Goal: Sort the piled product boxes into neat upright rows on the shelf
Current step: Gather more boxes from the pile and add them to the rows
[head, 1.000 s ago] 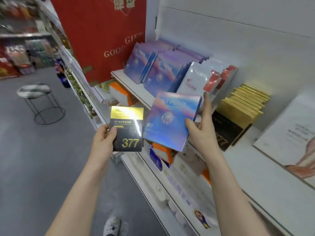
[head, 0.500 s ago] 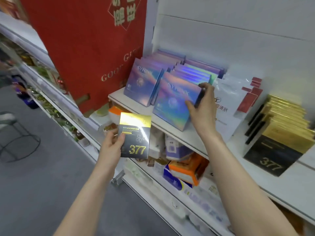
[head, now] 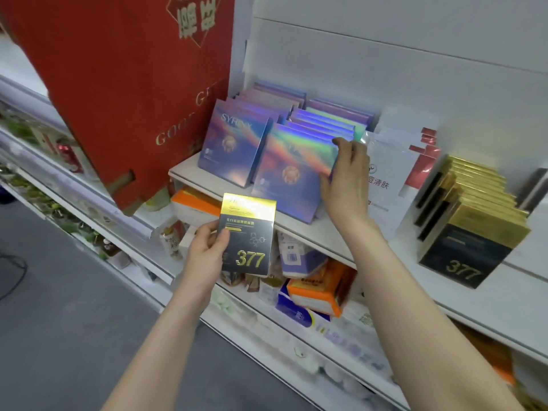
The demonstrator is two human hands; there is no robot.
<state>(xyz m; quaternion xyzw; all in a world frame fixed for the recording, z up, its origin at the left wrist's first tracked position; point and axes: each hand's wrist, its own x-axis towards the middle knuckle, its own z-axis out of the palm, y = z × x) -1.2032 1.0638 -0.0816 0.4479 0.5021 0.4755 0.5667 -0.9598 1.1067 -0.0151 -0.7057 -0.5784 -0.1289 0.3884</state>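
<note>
On the shelf, right hand fingers pinch the front holographic box. Release it crooked and it topples forward (left hand grips the 377 box).

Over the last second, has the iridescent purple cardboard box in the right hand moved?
Yes. The iridescent purple box went from mid-air before the white shelf onto it, right hand gripping.

Bright, even light; edges bend.
Rainbow glare on the holographic box under the right hand; shelves below it blur.
</note>
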